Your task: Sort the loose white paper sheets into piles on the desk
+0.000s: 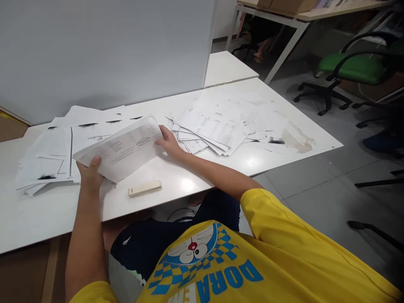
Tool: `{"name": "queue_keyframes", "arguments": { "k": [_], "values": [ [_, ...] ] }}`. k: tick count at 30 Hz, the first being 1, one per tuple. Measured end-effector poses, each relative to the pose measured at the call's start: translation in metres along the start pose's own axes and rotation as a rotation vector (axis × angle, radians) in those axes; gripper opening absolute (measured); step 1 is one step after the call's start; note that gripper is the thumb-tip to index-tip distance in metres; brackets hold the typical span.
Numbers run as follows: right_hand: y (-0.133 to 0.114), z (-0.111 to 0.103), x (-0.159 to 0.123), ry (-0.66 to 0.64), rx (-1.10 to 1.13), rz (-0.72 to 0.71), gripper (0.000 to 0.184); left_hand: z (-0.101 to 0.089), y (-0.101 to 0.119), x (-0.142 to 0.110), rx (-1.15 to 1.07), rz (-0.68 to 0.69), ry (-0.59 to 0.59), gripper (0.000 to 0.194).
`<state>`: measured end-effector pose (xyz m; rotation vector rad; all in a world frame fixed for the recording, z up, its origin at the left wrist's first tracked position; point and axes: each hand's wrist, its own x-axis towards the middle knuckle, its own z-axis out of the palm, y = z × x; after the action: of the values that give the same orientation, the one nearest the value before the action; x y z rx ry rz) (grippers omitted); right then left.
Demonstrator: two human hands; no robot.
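A printed sheet of paper (123, 147), with rows of text and an oval stamp, is held tilted above the white table. My left hand (90, 170) grips its lower left edge, thumb on the front. At the right edge, my right hand (168, 141) has closed on the same sheet; its fingers behind are mostly hidden. Whether more than one sheet is in my hands I cannot tell. A cream stapler (145, 188) lies just below the paper, near the table's front edge. Loose papers (47, 145) spread out to the left, and a fanned paper pile (214, 130) lies to the right.
A pale upright partition (110, 50) stands along the back of the white table (284, 162). A brown box (12, 126) sits at the far left. Beyond the table's right end are a green chair (353, 67) and another desk, with a person's foot visible beneath it.
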<state>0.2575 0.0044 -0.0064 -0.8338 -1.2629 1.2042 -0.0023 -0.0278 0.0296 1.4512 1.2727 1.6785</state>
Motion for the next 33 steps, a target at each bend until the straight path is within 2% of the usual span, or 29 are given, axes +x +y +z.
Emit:
{"name": "queue_keyframes", "arguments": {
  "k": [3, 6, 9, 12, 16, 20, 22, 24, 28, 33],
  "values": [
    [0.003, -0.001, 0.001, -0.012, 0.014, -0.027, 0.041, 0.000, -0.002, 0.001, 0.017, 0.010, 0.009, 0.081],
    [0.005, -0.006, 0.005, -0.038, -0.009, -0.011, 0.032, -0.001, -0.006, 0.003, 0.038, 0.004, 0.079, 0.079],
    [0.003, -0.017, 0.010, -0.138, 0.009, 0.032, 0.025, -0.002, -0.011, 0.003, 0.013, 0.014, 0.123, 0.073],
    [-0.005, -0.030, 0.011, -0.246, -0.033, 0.106, 0.020, -0.001, -0.013, 0.004, -0.013, 0.047, 0.119, 0.067],
    [-0.028, -0.047, -0.004, -0.216, -0.184, 0.215, 0.005, 0.002, -0.011, 0.006, -0.017, 0.093, 0.064, 0.059],
    [-0.058, -0.077, -0.047, -0.126, -0.229, 0.277, 0.005, 0.007, 0.006, -0.015, 0.121, 0.166, -0.012, 0.046],
    [-0.070, -0.098, -0.078, -0.050, -0.172, 0.360, 0.007, 0.013, 0.021, -0.039, 0.277, 0.195, -0.009, 0.038],
    [-0.080, -0.117, -0.112, 0.014, -0.136, 0.440, 0.017, 0.023, 0.038, -0.068, 0.462, 0.256, -0.039, 0.034],
    [-0.094, -0.143, -0.171, 0.100, -0.184, 0.644, 0.039, 0.052, 0.056, -0.111, 0.717, 0.266, -0.288, 0.033],
    [-0.098, -0.157, -0.215, 0.174, -0.223, 0.762, 0.052, 0.083, 0.048, -0.119, 0.848, 0.220, -0.480, 0.038]
  ]
}}
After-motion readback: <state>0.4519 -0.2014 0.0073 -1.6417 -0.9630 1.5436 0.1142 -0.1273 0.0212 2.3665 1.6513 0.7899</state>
